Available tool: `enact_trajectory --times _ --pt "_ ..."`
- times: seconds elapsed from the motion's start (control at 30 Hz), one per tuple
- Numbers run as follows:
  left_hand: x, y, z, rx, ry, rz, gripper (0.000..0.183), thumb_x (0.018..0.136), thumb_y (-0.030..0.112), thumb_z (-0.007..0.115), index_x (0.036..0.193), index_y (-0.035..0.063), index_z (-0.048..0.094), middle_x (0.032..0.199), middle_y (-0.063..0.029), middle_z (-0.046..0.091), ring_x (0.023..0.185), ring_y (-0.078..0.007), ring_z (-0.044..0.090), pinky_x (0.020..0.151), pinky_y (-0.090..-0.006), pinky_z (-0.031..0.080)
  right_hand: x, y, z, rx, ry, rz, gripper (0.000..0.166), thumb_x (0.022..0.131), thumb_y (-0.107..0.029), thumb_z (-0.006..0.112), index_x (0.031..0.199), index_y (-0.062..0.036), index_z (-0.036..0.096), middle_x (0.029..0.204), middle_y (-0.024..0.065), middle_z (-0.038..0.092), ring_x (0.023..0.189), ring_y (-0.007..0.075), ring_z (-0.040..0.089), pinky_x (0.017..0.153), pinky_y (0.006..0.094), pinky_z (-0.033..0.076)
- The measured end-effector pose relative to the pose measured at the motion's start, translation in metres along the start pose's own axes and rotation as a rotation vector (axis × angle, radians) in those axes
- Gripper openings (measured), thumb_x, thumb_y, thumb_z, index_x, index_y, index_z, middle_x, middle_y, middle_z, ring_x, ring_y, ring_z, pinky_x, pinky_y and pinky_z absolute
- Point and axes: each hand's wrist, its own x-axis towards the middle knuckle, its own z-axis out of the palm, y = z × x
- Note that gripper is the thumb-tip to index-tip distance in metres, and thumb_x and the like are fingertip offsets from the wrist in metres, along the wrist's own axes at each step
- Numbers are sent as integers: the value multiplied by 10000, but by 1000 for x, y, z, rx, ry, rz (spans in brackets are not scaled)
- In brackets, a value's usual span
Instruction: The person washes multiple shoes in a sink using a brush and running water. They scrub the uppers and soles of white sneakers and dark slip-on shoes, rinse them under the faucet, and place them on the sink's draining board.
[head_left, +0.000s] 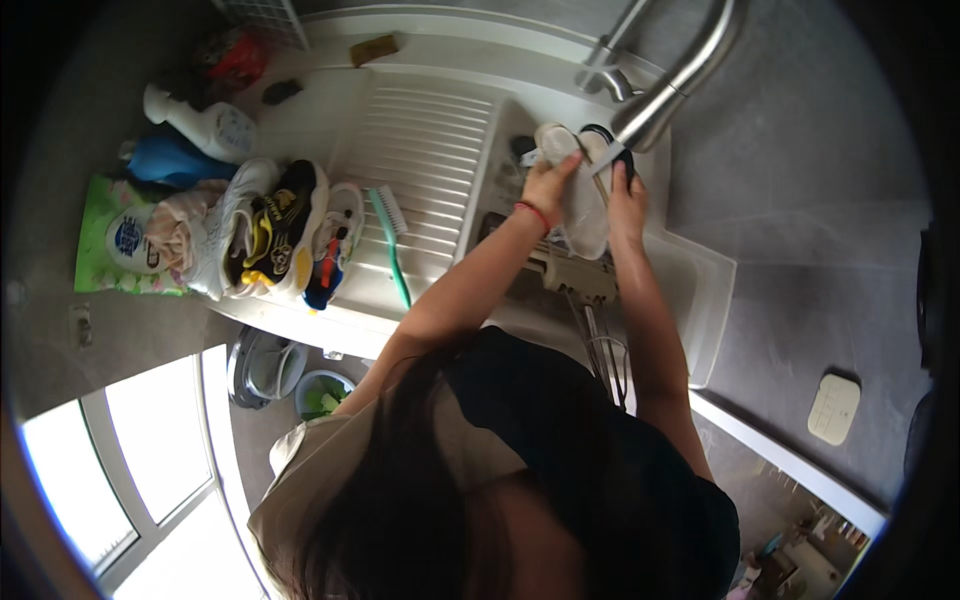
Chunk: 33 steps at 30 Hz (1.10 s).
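Over the sink basin, my left hand (547, 187), with a red cord at its wrist, grips a pale shoe (583, 214), its light sole facing up. My right hand (628, 202) holds a dark-edged item (598, 133) beside it, perhaps the other shoe; the faucet partly hides it. The metal faucet spout (645, 124) hangs just above both hands, and a clear stream seems to fall from it. Left of the basin, a green-handled scrub brush (391, 244) lies on the ribbed washboard (427, 142). Several shoes, among them a black and yellow sneaker (289, 225), stand farther left.
A white spray bottle (206, 124), a blue bottle (176, 161) and a green detergent bag (112, 240) crowd the left side. A brown block (373, 50) lies on the back ledge. The basin's raised rim (712, 300) runs along the right.
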Motion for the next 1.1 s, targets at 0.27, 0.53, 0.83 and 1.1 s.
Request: enact_trajectory --times 0.27,0.53,0.83,1.1 --pt "-12 3 -4 -76 -51 39 378 691 197 713 996 65 531 934 -44 574 857 -184 542 747 -327 438 -14 -21 10 -50 -82 -103 283 807 -255 561 916 6 563 804 142 581 749 260 550 684 315 415" --pt "-10 -11 -6 -40 -46 62 337 674 137 693 968 68 542 890 -30 581 813 -166 543 728 -312 434 -17 -17 3 15 8 -353 302 771 -257 609 931 -2 578 816 101 597 722 158 547 691 284 427" --pt "-8 4 -14 178 114 359 322 692 128 693 961 43 538 881 -42 585 781 -147 550 728 -284 437 -2 -25 -38 83 262 -294 325 769 -281 627 925 2 587 811 96 616 730 152 561 675 267 437" --pt "-25 7 28 -45 47 -158 643 807 596 385 1178 75 447 1130 -66 503 1032 -210 461 866 -368 373 17 -17 -6 -81 -209 -178 292 791 -255 600 916 8 574 780 76 600 746 125 535 688 257 421"
